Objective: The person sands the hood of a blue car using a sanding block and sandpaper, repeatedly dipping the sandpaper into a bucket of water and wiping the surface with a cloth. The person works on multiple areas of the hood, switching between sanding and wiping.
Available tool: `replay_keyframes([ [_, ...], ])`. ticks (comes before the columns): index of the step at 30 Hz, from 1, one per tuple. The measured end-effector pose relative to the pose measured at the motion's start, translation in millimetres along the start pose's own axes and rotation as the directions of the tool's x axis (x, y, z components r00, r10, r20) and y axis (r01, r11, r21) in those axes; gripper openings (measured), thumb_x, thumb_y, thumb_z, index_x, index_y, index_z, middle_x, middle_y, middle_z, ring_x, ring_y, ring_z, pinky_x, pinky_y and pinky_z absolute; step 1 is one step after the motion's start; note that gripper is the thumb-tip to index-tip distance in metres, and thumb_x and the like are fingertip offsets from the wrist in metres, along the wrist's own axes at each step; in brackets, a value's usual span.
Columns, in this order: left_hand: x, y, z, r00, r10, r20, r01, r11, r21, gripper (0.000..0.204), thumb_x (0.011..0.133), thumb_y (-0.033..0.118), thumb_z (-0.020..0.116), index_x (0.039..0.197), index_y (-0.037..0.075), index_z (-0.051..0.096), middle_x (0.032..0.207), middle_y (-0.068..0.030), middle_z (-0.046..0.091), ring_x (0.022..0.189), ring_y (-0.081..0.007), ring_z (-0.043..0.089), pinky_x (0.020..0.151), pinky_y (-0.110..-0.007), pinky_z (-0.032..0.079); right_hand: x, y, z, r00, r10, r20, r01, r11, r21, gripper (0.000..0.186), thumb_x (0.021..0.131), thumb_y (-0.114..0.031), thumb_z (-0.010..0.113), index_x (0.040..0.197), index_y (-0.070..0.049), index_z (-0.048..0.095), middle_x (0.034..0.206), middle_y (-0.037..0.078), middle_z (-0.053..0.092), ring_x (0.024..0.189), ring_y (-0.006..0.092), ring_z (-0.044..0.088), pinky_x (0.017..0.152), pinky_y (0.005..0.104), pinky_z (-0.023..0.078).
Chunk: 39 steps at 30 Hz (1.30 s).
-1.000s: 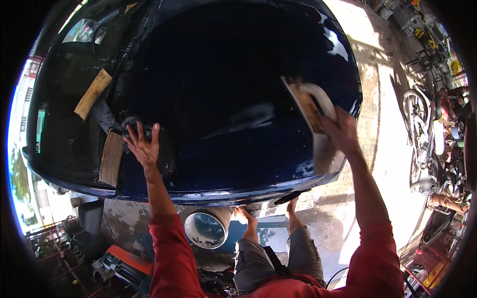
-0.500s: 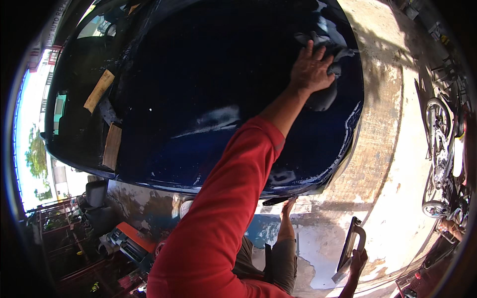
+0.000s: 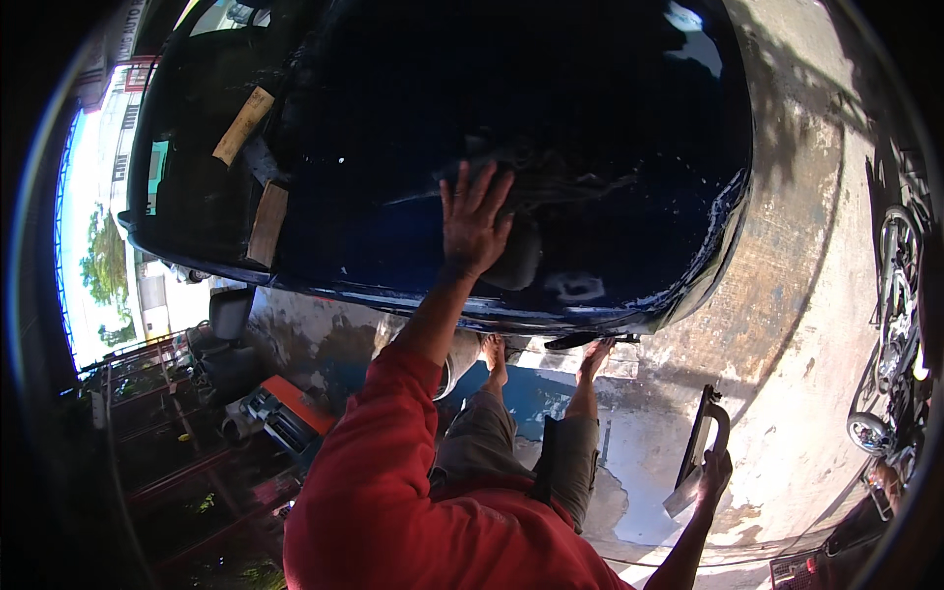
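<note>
My left hand (image 3: 475, 221) lies with fingers spread, palm down, on the glossy dark blue hood (image 3: 393, 246) of a car. Faint greyish shapes show on the hood beside and beyond that hand; I cannot tell whether they are reflections or smears. At the lower right, away from the car, my right hand (image 3: 716, 474) is closed around the curved handle of a long, narrow sanding board (image 3: 694, 433). A pale flat piece (image 3: 683, 500) sticks out beside the same hand, its kind unclear.
Wood strips (image 3: 265, 224) lie at the windshield's base. Both bare feet (image 3: 593, 360) stand close to the car's side. An orange-and-dark machine (image 3: 295, 405) is at the lower left. A bicycle (image 3: 890, 344) lies along the far right.
My left hand has slid left and nearer across the hood, from its front part toward the middle. My right hand still holds the sanding board low at the right. The view has shifted.
</note>
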<state>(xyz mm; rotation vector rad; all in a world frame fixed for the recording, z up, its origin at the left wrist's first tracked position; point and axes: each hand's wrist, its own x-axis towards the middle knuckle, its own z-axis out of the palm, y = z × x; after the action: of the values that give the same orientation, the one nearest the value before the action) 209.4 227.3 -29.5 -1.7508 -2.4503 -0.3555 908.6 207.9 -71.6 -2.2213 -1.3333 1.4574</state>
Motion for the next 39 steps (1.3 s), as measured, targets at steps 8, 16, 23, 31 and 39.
replay_keyframes([
  [8,-135.7,-239.0,-74.0,0.786,-0.597,-0.161,0.607,0.794,0.018,0.084,0.101,0.07,0.055,0.167,0.02,0.039,0.174,-0.02,0.028,0.162,-0.0458,0.021,0.131,-0.064,0.015,-2.1,52.5,15.6,0.987,-0.045,0.154,0.05,0.998,-0.031,0.03,0.092,-0.027,0.068,0.091,0.003,0.067,0.076,0.013,0.053,0.068,0.0252,0.053,0.065,0.042,0.044],
  [16,-111.9,-4.9,-5.5,0.919,-0.369,-0.139,0.38,0.923,0.061,0.091,0.091,0.066,0.072,0.161,0.015,0.046,0.175,-0.0193,0.023,0.16,-0.0547,0.015,0.125,-0.071,0.023,18.3,-34.6,40.4,0.923,-0.365,0.119,0.36,0.931,0.062,0.02,0.099,-0.012,0.058,0.09,0.004,0.063,0.079,0.015,0.052,0.065,0.0272,0.049,0.061,0.0402,0.039],
  [23,-34.8,149.2,37.9,1.0,0.005,-0.002,-0.005,0.951,-0.309,0.07,0.084,0.046,0.084,0.147,0.021,0.063,0.166,-0.0109,0.043,0.16,-0.0451,0.025,0.127,-0.071,0.022,13.3,-205.1,86.9,0.848,-0.506,0.157,0.494,0.863,0.11,0.031,0.102,-0.033,0.058,0.091,-0.004,0.058,0.078,0.002,0.046,0.068,0.0147,0.044,0.063,0.0341,0.035],
  [31,-49.4,1.9,-16.1,0.999,0.045,-0.005,-0.045,0.963,-0.264,0.065,0.088,0.049,0.081,0.148,0.03,0.063,0.165,-0.0011,0.045,0.162,-0.0369,0.025,0.128,-0.073,0.016,-5.5,-280.6,168.1,0.136,-0.948,0.288,0.98,0.087,-0.176,0.039,0.105,-0.036,0.054,0.106,0.002,0.066,0.085,0.014,0.05,0.072,0.0263,0.049,0.06,0.0396,0.038],
  [39,-104.5,-304.4,-99.1,0.78,-0.545,-0.307,0.55,0.831,-0.077,0.056,0.097,0.044,0.071,0.148,0.02,0.064,0.167,-0.009,0.045,0.158,-0.0456,0.032,0.128,-0.069,0.018,-19.9,-429.9,312.8,0.586,-0.801,0.123,0.809,0.567,-0.157,0.043,0.102,-0.033,0.065,0.119,0.006,0.071,0.099,0.014,0.065,0.089,0.0246,0.061,0.08,0.0399,0.049],
])
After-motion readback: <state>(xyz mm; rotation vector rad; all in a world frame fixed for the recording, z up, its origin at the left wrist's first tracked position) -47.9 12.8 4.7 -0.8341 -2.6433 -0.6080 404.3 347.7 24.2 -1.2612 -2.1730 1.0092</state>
